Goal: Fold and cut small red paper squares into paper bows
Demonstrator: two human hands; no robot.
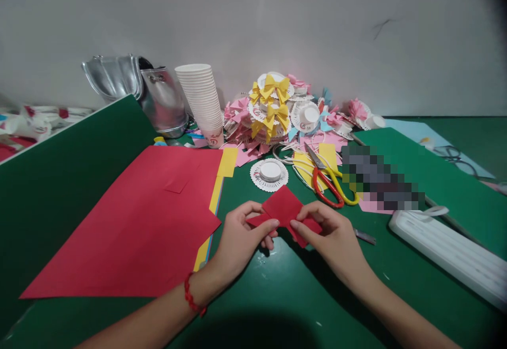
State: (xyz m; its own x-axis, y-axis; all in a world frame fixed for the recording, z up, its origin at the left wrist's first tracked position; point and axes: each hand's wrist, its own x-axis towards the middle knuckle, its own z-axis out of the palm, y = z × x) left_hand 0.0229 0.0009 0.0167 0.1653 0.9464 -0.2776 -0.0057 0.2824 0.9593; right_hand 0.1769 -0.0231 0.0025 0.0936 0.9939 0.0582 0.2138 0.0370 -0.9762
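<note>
A small folded piece of red paper [283, 205] is held up between my two hands, over the green table. My left hand [249, 233] pinches its left side between thumb and fingers, and a red braided bracelet circles that wrist. On the right side, my right hand [327, 227] grips the paper the same way, both thumbs close together near its middle. Just beyond the paper lies a white paper hat shape [270, 173] with a fringed brim. Scissors [330, 177] with red and yellow handles rest beyond my right hand.
Large red paper sheets [138, 233] lie at left beside a raised green board [71, 175]. Stacked paper cups [200, 101], a silver bag [138, 90] and a pile of decorated paper hats [273, 109] stand against the wall. A white power strip [447, 254] lies at right.
</note>
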